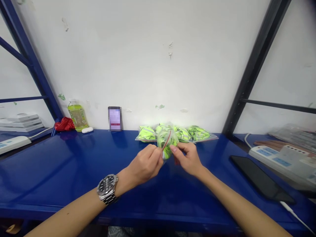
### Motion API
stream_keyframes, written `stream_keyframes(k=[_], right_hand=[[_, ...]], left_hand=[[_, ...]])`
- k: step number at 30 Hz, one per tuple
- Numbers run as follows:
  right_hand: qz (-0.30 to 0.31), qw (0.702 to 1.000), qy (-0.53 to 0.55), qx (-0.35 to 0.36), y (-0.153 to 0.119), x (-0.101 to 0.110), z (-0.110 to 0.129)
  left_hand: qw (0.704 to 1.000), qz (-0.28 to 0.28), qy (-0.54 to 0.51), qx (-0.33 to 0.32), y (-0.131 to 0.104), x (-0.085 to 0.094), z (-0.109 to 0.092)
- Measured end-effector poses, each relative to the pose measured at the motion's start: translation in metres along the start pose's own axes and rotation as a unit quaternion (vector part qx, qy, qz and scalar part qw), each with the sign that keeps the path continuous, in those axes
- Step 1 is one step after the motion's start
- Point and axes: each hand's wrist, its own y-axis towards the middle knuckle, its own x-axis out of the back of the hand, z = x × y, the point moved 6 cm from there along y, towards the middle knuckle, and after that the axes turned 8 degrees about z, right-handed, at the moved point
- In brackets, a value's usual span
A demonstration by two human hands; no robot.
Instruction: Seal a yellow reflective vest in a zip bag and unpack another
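Observation:
Between my two hands, above the blue table [98,164], is a clear zip bag [167,136] with a red seal strip and bright yellow-green reflective material inside. My left hand [149,161], below a wristwatch [107,186], is closed on the bag's left edge. Thumb and fingers of my right hand [187,158] pinch its right side. Behind the held bag, similar filled zip bags lie in a row by the wall, among them a left one [146,133] and a right one [198,133]. The held bag partly hides the middle ones.
At the back left stand a yellow-green drink bottle [77,115], a red crumpled bag [64,124], a white earbud case [87,130] and an upright phone [115,119]. On the right lie a black phone [261,177] with a white cable and a power strip [276,156]. Metal posts flank the table.

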Motion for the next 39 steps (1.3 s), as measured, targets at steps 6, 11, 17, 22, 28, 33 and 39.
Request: stream_keyframes(k=[6,11,17,22,28,33,39], right_hand=[[0.004,0.994,-0.105,-0.027,-0.008,0.0,-0.013],[0.01,0.988,-0.142,-0.053,-0.01,-0.008,-0.007],[0.032,0.985,-0.169,-0.005,-0.014,-0.01,0.001],[0.095,0.987,-0.124,0.023,-0.018,-0.016,0.009],[0.171,0.985,-0.015,-0.013,-0.017,-0.022,0.002],[0.168,0.985,0.011,-0.024,-0.018,-0.024,-0.003],[0.101,0.993,-0.063,0.003,-0.014,-0.018,-0.002]], left_hand=[[0.982,0.088,-0.164,0.046,-0.012,-0.032,0.003],[0.968,0.122,-0.212,0.059,-0.02,-0.032,0.003],[0.952,0.151,-0.25,0.088,-0.022,-0.035,0.003],[0.952,0.127,-0.264,0.09,-0.023,-0.033,0.003],[0.931,0.171,-0.301,0.117,-0.024,-0.038,0.005],[0.953,0.174,-0.222,0.107,-0.022,-0.039,0.003],[0.995,0.079,-0.039,0.05,-0.015,-0.031,-0.001]])
